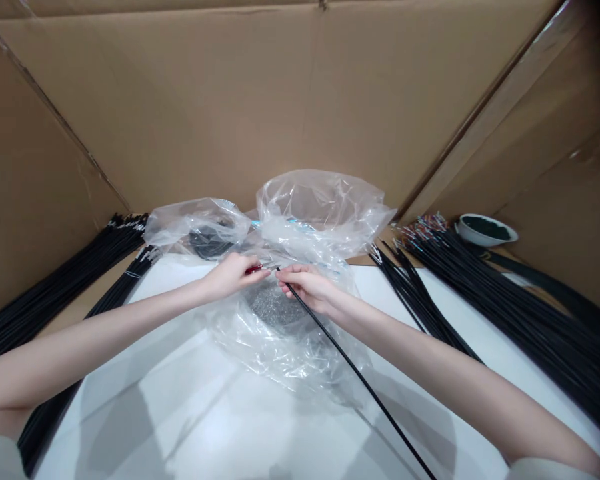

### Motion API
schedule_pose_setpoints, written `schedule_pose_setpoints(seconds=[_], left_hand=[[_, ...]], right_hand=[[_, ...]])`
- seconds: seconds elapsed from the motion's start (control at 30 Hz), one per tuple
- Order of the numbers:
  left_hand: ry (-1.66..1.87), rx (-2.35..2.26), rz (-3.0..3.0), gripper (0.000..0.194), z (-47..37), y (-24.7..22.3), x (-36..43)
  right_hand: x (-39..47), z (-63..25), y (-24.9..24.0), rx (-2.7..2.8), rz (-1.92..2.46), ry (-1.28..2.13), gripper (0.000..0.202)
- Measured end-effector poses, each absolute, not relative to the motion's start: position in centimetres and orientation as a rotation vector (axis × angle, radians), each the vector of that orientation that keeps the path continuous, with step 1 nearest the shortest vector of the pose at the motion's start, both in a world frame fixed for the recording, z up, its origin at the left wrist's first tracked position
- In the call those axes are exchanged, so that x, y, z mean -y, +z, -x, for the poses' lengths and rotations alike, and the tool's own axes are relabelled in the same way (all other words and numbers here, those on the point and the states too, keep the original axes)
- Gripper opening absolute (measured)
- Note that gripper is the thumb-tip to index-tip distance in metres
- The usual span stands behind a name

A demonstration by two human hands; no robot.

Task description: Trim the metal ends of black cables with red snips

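My left hand (235, 274) is closed around a small red-handled tool (253, 270), with a pale thin tip pointing toward my right hand. What kind of tool it is I cannot make out. In my right hand (305, 285), fingers pinch a long black cable (353, 363) close to its end, and the rest runs down to the bottom edge of the view. The two hands almost meet above an open clear plastic bag (290, 363), which holds many small silvery pieces (275, 305).
More clear plastic bags (320, 200) stand behind, one with dark contents (210, 239). Bundles of black cables lie at the left (65, 280) and right (510, 313). A white bowl (473, 235) with dark green contents stands far right. Cardboard walls (205, 100) surround the white table (180, 427).
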State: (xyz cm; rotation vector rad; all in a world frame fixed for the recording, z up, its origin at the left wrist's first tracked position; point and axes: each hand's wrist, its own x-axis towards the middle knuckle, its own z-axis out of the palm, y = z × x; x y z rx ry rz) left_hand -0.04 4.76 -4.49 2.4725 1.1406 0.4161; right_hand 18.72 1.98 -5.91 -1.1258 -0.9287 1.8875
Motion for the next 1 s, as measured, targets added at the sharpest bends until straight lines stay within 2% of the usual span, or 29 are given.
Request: schedule_pose_setpoints(seconds=[0.57,1.0], left_hand=[[0.199,-1.145,-2.280,0.046,-0.6,-3.0,-5.0],[0.406,-1.147,-2.565,0.037,0.3,-3.5,-4.5]], right_hand=[[-1.4,-18.6,-5.9,0.971,1.153,1.779,0.020],[-1.7,-19.3,-6.0,1.099,1.222,1.605,0.022]])
